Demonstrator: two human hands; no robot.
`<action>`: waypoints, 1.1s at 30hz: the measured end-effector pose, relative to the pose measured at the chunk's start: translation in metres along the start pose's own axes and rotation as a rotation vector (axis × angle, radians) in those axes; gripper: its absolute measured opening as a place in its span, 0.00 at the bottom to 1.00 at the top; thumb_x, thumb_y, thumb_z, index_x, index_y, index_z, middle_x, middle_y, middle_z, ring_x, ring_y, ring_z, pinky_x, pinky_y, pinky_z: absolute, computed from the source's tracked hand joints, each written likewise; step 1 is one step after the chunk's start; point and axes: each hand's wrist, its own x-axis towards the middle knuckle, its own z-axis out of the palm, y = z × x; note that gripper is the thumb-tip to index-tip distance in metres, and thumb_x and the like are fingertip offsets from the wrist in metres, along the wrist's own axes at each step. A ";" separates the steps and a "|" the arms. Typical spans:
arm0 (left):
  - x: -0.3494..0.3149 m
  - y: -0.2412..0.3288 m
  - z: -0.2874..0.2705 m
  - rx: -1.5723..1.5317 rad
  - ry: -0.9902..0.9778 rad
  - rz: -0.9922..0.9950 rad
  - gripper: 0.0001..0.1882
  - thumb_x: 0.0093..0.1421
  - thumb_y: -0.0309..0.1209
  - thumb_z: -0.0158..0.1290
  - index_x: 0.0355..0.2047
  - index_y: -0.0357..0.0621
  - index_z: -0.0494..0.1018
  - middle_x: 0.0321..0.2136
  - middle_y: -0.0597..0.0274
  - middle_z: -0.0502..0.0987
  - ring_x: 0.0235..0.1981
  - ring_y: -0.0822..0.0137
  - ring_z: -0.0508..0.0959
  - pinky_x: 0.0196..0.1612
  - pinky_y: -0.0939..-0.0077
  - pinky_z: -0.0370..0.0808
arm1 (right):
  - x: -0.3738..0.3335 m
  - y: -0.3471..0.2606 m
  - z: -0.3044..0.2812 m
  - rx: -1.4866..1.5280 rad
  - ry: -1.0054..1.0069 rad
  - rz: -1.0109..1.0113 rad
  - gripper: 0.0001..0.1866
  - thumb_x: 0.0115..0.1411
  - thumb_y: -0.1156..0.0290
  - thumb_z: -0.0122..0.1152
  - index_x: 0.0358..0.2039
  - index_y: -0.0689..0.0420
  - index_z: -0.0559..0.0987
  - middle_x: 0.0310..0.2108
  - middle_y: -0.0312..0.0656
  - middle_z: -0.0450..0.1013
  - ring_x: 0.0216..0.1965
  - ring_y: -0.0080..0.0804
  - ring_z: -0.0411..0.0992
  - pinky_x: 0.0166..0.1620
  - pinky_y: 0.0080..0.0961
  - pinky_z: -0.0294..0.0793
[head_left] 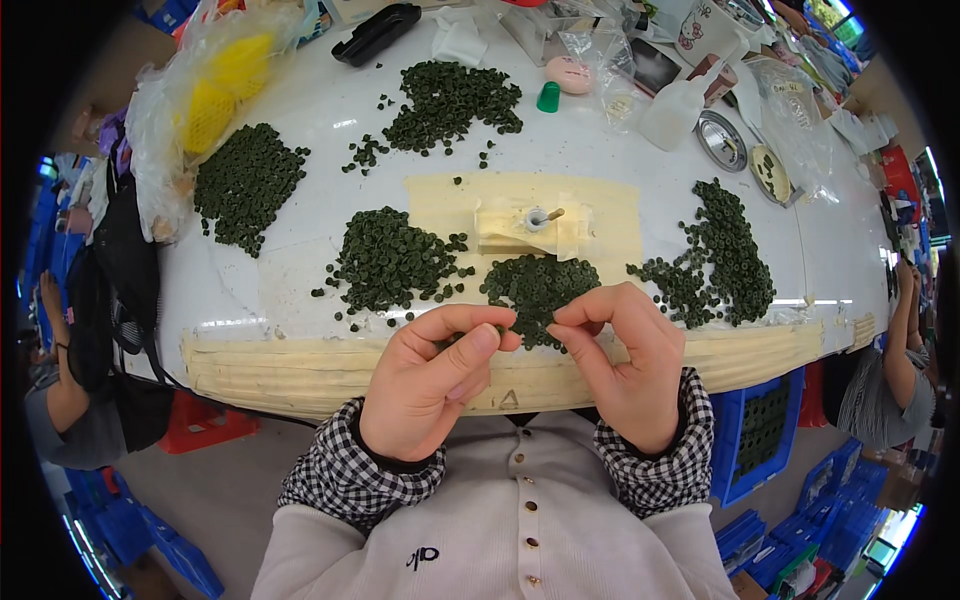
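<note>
My left hand (432,378) is closed, thumb against the curled fingers. A bit of a small dark green round piece (500,331) shows at the thumb tip. Just to the right, my right hand (632,365) is pinched, thumb and forefinger tips together; anything between them is too small to make out. The hands are apart, both over the near edge of the table. Directly beyond them lies a pile of dark green ring-like pieces (538,285). Behind that pile, a taped block (505,230) holds an upright grey fitting with a thin wooden stick (553,214).
More heaps of green pieces lie at middle left (388,262), far left (250,185), back (450,100) and right (730,255). A green cap (548,97), a white bottle (675,112) and a round tin (721,140) stand behind. A blue crate (758,440) sits below right.
</note>
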 end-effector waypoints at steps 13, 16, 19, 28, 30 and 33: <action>-0.002 -0.004 0.000 0.051 -0.026 0.033 0.07 0.55 0.20 0.54 0.36 0.38 0.75 0.32 0.61 0.77 0.21 0.83 0.66 0.22 0.89 0.62 | -0.006 -0.008 0.014 0.329 0.004 0.036 0.07 0.47 0.84 0.62 0.29 0.63 0.76 0.28 0.40 0.73 0.27 0.26 0.69 0.30 0.19 0.70; -0.002 -0.005 0.004 0.053 -0.004 0.072 0.07 0.54 0.18 0.55 0.35 0.38 0.75 0.32 0.62 0.77 0.26 0.81 0.71 0.28 0.88 0.67 | -0.006 -0.008 0.015 0.305 0.013 0.015 0.07 0.47 0.84 0.62 0.29 0.63 0.76 0.28 0.41 0.72 0.27 0.27 0.69 0.30 0.19 0.70; -0.002 -0.006 0.003 0.056 -0.002 0.097 0.08 0.53 0.17 0.55 0.35 0.37 0.75 0.32 0.61 0.77 0.31 0.77 0.74 0.34 0.86 0.71 | -0.008 -0.009 0.017 0.284 0.025 -0.007 0.08 0.46 0.84 0.62 0.29 0.63 0.76 0.29 0.41 0.73 0.27 0.28 0.69 0.30 0.20 0.70; -0.001 -0.007 0.001 0.077 -0.011 0.159 0.09 0.53 0.16 0.55 0.35 0.35 0.75 0.33 0.57 0.77 0.35 0.74 0.76 0.40 0.83 0.73 | -0.009 -0.010 0.014 0.247 0.014 -0.085 0.10 0.45 0.84 0.62 0.30 0.61 0.78 0.30 0.42 0.72 0.30 0.29 0.70 0.32 0.21 0.70; -0.001 -0.006 -0.001 0.081 -0.034 0.115 0.09 0.52 0.16 0.55 0.35 0.35 0.75 0.33 0.57 0.78 0.35 0.73 0.76 0.39 0.83 0.74 | -0.007 -0.008 0.010 0.342 -0.024 -0.047 0.10 0.45 0.84 0.62 0.30 0.60 0.79 0.29 0.41 0.71 0.30 0.30 0.70 0.33 0.21 0.70; -0.001 -0.006 -0.002 0.099 -0.067 0.058 0.09 0.52 0.17 0.56 0.35 0.35 0.75 0.33 0.57 0.78 0.34 0.74 0.76 0.39 0.83 0.74 | -0.007 -0.004 0.007 0.428 -0.079 0.004 0.10 0.45 0.84 0.63 0.30 0.60 0.79 0.28 0.40 0.71 0.30 0.30 0.70 0.34 0.21 0.70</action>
